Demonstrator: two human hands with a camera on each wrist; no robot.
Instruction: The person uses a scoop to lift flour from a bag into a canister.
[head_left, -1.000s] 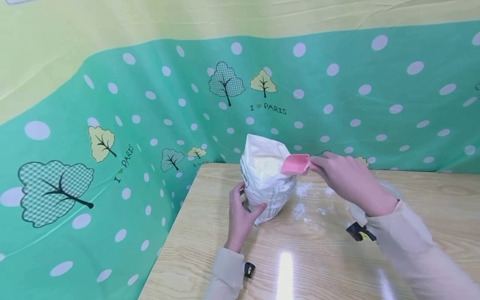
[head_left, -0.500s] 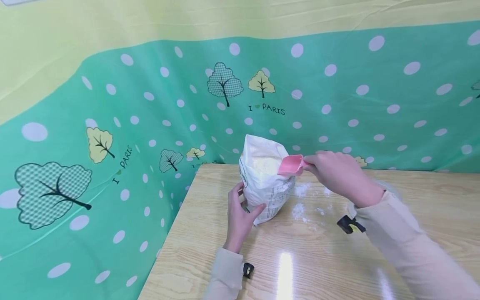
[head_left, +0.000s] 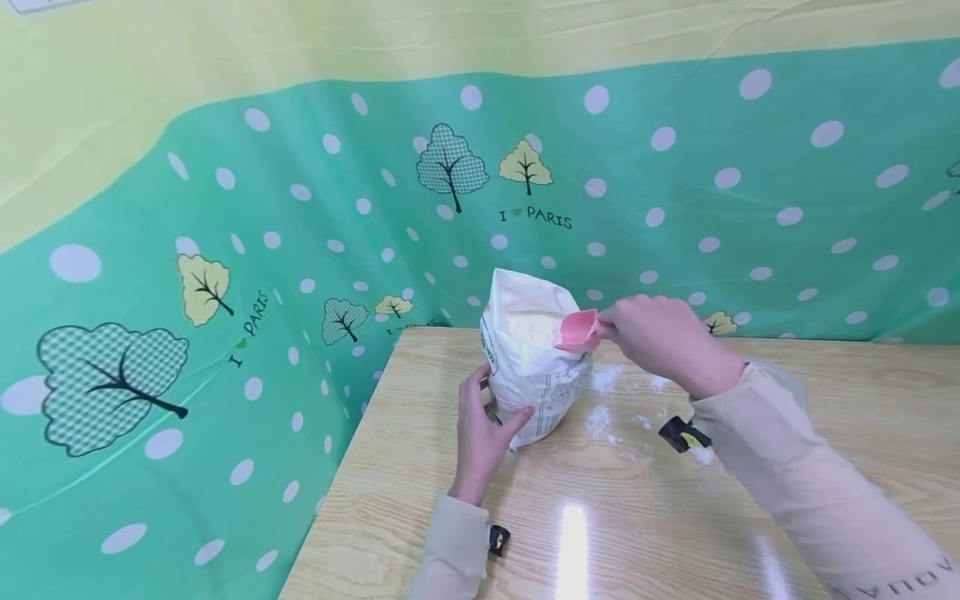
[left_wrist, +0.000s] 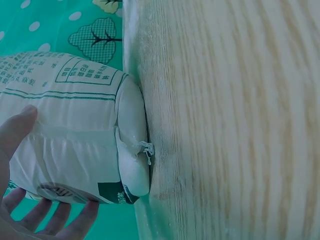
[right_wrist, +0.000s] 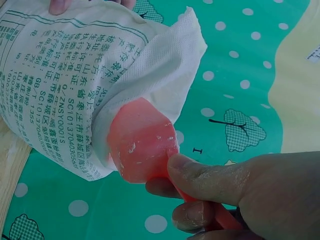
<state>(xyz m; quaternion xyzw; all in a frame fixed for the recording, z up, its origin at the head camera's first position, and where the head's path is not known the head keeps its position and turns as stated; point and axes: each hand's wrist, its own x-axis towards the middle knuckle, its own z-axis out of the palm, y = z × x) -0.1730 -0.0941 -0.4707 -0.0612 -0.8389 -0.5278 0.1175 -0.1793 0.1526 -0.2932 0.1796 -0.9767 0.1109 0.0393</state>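
A white cloth flour bag [head_left: 536,383] with green print stands on the table, its mouth spread and white powder [head_left: 528,327] showing inside. My left hand [head_left: 480,433] holds its lower side, thumb in front and fingers round the far side; the left wrist view shows the thumb and fingertips on the cloth. By its handle, my right hand [head_left: 667,342] grips a pink scoop [right_wrist: 142,142] dusted with powder. The scoop's head lies at the right rim of the bag's mouth. What the scoop contains is hard to make out.
White powder [head_left: 600,421] is spilled on the wooden table [head_left: 615,517] right of the bag. A clear, rounded container [head_left: 787,383] is partly hidden behind my right sleeve. A green dotted cloth [head_left: 675,167] hangs along the table's back and left.
My right hand has moved left with the scoop, bringing its head further over the rim of the bag's mouth. The left hand and the bag look unmoved.
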